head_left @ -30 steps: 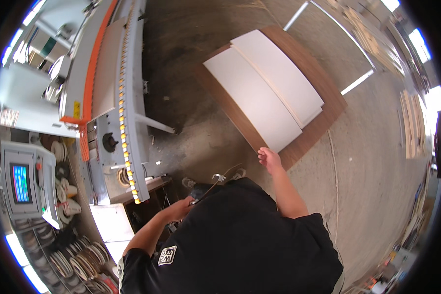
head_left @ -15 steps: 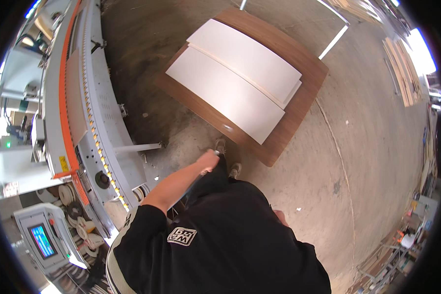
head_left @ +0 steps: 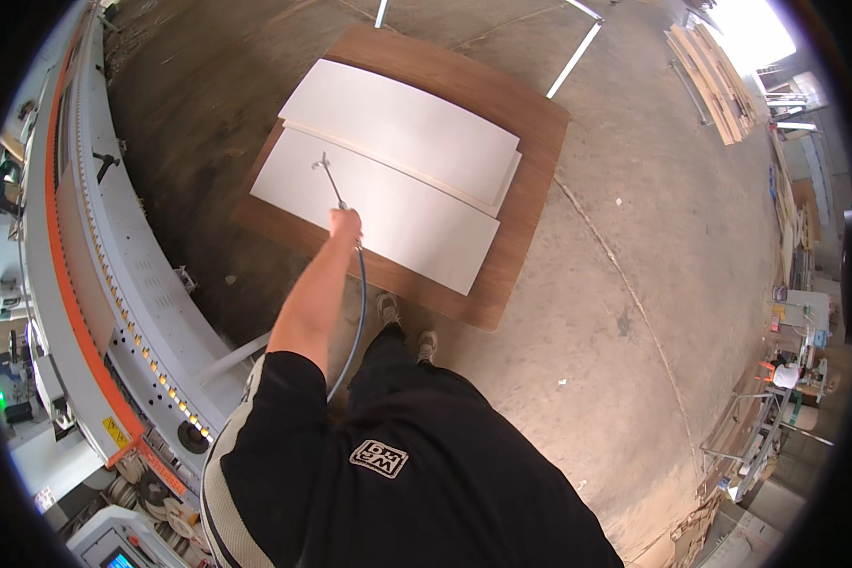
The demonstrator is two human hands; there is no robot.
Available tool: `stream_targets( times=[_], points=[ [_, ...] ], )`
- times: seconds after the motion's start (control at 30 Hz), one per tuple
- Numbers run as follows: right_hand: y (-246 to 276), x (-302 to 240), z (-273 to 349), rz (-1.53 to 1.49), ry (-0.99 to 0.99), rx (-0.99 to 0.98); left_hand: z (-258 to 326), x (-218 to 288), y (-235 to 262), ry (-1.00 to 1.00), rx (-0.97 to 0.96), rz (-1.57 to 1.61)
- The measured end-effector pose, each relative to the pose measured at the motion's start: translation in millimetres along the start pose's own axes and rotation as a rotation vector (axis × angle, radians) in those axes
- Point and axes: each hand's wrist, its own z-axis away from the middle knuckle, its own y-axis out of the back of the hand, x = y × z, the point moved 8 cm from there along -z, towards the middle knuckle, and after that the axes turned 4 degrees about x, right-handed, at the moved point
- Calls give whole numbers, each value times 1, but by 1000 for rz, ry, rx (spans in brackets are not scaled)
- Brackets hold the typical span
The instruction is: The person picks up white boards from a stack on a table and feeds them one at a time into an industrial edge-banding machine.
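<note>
My left hand (head_left: 346,224) is closed round the handle of an air blow gun (head_left: 330,180), its thin metal nozzle pointing away from me. From the grip a blue air hose (head_left: 363,293) curves down beside my leg. Beneath the nozzle lies a white panel (head_left: 398,227), and a second white panel (head_left: 407,114) overlaps it on the far side. Both rest on a wide brown wood-look board (head_left: 535,161). The nozzle seems to hover over the nearer panel; whether it touches cannot be told. My right hand does not show.
Along the left runs a long grey machine (head_left: 147,265) with an orange strip (head_left: 66,312). A control screen (head_left: 118,559) stands at lower left. Wood strips (head_left: 715,85) lie at the far right, and a cluttered rack (head_left: 757,435) lines the right side.
My left hand has swung forward and up from beside my legs, bringing the air blow gun over the white panels. The view has shifted right. My right hand has left the picture.
</note>
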Motion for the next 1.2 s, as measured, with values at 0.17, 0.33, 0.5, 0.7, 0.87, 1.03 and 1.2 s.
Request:
stream_targets(
  times=[0.17, 0.33, 0.5, 0.7, 0.87, 1.03, 1.2],
  points=[
    [4, -45, -1, 37, 42, -27, -71, 45, -21, -368, -101, -378],
    [3, -53, 5, 25, 43, -10, 66, 22, -112, -676, -432, -779],
    [9, -50, -2, 34, 50, 0, 166, -97, -133, -569, -857, -1186],
    [21, -53, -39, 232, 138, -17, 76, -228, -20, -359, -539, -965],
    [15, -70, -96, 709, 337, 0, -5, -281, 178, -49, 380, -636],
    [-13, -136, -141, 718, 585, -192, 89, -299, 240, 14, 313, -190],
    [-56, -236, -144, 249, 578, -412, 249, -321, 195, -53, 12, -208]
  ],
)
